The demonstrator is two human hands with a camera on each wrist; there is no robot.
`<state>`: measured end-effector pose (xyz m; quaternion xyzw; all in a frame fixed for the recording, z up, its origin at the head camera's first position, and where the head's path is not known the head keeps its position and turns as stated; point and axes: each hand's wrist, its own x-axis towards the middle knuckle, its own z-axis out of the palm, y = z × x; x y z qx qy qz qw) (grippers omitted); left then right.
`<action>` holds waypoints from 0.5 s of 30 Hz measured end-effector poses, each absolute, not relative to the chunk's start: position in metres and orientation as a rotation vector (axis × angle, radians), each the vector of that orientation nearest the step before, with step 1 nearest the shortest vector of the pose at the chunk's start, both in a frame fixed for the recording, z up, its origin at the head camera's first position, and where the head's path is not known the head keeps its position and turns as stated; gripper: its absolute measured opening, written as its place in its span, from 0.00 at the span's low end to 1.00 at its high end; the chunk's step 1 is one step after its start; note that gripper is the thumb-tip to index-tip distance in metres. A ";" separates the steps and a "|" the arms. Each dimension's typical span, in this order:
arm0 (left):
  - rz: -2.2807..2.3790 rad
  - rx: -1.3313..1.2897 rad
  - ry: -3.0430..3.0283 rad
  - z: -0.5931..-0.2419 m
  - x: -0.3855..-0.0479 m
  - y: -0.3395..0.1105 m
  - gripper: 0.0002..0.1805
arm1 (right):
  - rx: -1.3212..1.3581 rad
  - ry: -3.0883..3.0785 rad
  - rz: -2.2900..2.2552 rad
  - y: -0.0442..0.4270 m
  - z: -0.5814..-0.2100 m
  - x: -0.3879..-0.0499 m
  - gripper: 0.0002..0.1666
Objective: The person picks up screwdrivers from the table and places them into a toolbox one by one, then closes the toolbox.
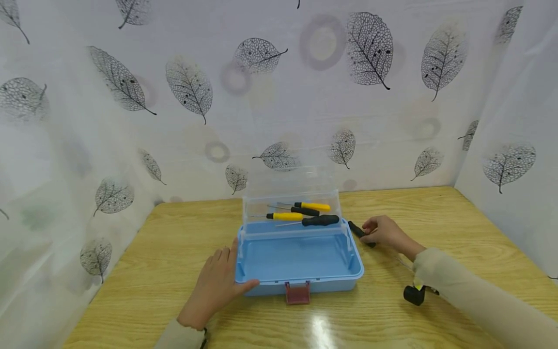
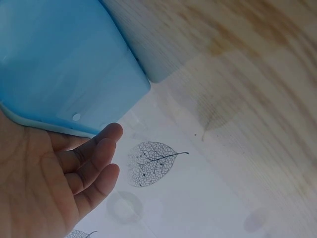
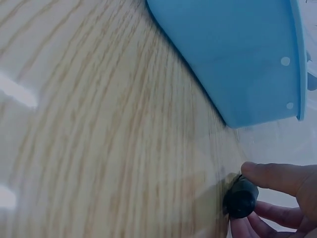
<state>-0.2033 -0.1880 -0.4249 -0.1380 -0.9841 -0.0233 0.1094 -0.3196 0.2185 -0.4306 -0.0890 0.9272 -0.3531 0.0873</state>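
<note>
An opened light-blue toolbox (image 1: 301, 257) stands on the table, its clear lid raised at the back. Several screwdrivers with yellow or black handles (image 1: 320, 220) lie in the clear tray (image 1: 279, 233) at its rear. My left hand (image 1: 220, 278) rests against the box's left front corner, thumb over the front rim; its fingers (image 2: 96, 153) are loosely bent beside the wall. To the right of the box, my right hand (image 1: 385, 235) pinches the black handle of a screwdriver (image 3: 241, 198) between thumb and fingers, low at the tabletop. Most of its shaft is hidden.
A dark red latch (image 1: 298, 293) hangs down at the box's front. The wooden table (image 1: 174, 242) extends around the box. White curtains with leaf prints (image 1: 279, 97) enclose the back and sides. A black wrist-worn device (image 1: 414, 294) sits below the right sleeve.
</note>
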 end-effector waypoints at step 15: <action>-0.094 -0.389 -2.921 -0.426 -0.204 -0.188 0.61 | -0.290 2.826 -0.985 0.223 -0.431 -0.322 0.17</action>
